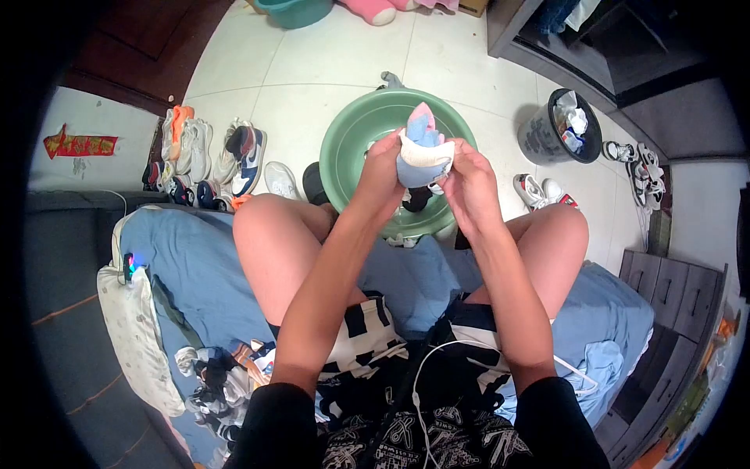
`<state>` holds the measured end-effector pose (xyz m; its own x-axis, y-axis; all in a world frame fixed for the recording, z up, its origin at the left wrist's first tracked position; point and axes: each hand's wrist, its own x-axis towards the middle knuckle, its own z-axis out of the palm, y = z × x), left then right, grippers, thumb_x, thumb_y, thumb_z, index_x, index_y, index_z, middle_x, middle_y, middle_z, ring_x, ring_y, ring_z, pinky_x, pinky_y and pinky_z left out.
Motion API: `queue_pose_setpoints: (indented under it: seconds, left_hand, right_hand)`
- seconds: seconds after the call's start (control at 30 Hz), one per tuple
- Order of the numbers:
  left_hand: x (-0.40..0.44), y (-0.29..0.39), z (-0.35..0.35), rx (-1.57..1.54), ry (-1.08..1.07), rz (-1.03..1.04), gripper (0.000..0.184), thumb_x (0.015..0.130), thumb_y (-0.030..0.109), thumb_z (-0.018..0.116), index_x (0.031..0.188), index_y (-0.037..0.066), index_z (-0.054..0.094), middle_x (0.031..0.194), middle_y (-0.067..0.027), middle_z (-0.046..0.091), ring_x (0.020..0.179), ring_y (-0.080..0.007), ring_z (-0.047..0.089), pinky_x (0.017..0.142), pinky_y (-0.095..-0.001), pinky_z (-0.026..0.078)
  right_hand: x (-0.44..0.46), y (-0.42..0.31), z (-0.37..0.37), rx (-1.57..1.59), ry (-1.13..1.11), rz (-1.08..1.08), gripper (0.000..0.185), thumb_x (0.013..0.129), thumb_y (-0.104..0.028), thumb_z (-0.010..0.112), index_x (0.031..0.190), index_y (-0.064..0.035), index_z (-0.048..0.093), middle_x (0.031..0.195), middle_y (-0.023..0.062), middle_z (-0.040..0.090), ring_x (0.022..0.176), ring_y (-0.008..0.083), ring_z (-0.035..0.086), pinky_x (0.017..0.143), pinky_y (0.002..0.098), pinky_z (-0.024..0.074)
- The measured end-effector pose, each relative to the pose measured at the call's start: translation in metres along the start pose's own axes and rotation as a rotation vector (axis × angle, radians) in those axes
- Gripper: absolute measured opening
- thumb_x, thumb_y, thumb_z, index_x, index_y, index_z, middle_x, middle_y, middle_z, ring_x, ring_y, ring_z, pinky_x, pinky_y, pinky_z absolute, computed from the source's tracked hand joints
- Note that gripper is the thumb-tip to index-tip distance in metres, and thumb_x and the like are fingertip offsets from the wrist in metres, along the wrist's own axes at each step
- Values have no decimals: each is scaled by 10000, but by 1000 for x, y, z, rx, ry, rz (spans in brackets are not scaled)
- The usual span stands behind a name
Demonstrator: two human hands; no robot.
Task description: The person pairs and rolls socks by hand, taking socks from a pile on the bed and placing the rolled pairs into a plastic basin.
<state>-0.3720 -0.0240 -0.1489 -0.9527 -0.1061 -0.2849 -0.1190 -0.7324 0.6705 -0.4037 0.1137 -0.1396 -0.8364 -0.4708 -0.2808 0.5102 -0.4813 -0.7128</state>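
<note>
Two hands gripping one sock bundle, one green basin

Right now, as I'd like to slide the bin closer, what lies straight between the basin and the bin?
Only bare floor lies between the basin and the bin, as the head view shows.

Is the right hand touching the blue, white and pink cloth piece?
Touching: the head view shows the right hand pinching the cloth piece by its edge.
</note>
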Motion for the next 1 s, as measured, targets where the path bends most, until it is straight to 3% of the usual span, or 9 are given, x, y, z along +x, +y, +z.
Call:
queue_pose_setpoints:
  seconds: [0.17, 0.33, 0.4, 0.5, 0.67, 0.73, 0.83, 0.93, 1.0]
  left_hand:
    - [-3, 7, 7, 66, -71, -1, 255, 998, 162, 445, 1158, 1, 562, 1015, -95, 658, 868, -153, 653, 759, -282, 532]
    - [-3, 2, 6, 114, -160, 67, 141, 941, 108, 545, 1037, 19, 595, 927, -91, 678, 763, -115, 642, 642, -253, 514]
    - [-7, 4, 11, 285, 71, 98, 109, 903, 85, 593, 993, 24, 598, 886, -83, 678, 764, -94, 628, 623, -233, 493]
    - [-12, 5, 3, 281, 159, 110, 83, 908, 76, 586, 969, 27, 613, 843, -60, 670, 754, -84, 617, 611, -220, 474]
    - [-13, 10, -19, 452, 152, 55, 86, 919, 68, 555, 971, 36, 615, 843, -44, 661, 735, -97, 613, 647, -230, 487]
    - [-13, 6, -28, 549, 143, 20, 113, 925, 80, 536, 1004, 44, 607, 867, -51, 665, 732, -115, 621, 670, -240, 503]
    - [-13, -1, -26, 419, 91, 63, 122, 914, 53, 526, 1012, 53, 599, 899, -47, 652, 766, -117, 622, 685, -241, 504]
    - [-12, 3, -12, 201, -16, 63, 121, 908, 76, 524, 1010, 62, 587, 938, -38, 628, 851, -121, 610, 744, -260, 495]
    - [-9, 8, -5, 150, -131, -79, 156, 946, 173, 501, 1014, 72, 599, 952, -27, 614, 874, -112, 581, 778, -280, 458]
  right_hand:
    - [-2, -19, -11, 42, -103, -152, 164, 1008, -150, 420, 1003, -28, 529, 986, 69, 591, 931, 155, 565, 878, 322, 443]
    - [-3, -12, -6, 115, -82, -154, 172, 1009, -144, 419, 1002, -20, 537, 979, 59, 579, 901, 141, 542, 848, 297, 434]
    - [-7, -9, -2, 109, -43, -147, 177, 1009, -142, 418, 1004, -15, 541, 977, 52, 574, 892, 134, 532, 839, 290, 432]
    - [-13, 1, 0, -109, -105, -23, 175, 1001, -127, 435, 1053, -24, 567, 968, 29, 575, 855, 111, 533, 809, 269, 443]
    - [-19, 13, -3, -415, -297, 33, 216, 1002, -186, 458, 1121, -44, 570, 985, -2, 572, 882, 79, 535, 786, 230, 439]
    - [-18, 9, -3, -536, -307, 180, 271, 963, -67, 405, 1172, 5, 562, 991, 39, 582, 901, 126, 550, 830, 253, 440]
    - [-18, -14, 4, -687, -346, 257, 310, 941, -52, 394, 1197, 9, 557, 1031, 59, 597, 929, 125, 550, 844, 259, 442]
    - [-15, -18, 8, -360, -159, 319, 374, 920, -64, 392, 1257, -24, 548, 1045, 20, 594, 978, 104, 539, 863, 246, 423]
    - [-15, -17, 5, -237, -64, 267, 294, 952, -95, 405, 1184, -34, 576, 997, 14, 592, 948, 110, 530, 849, 259, 416]
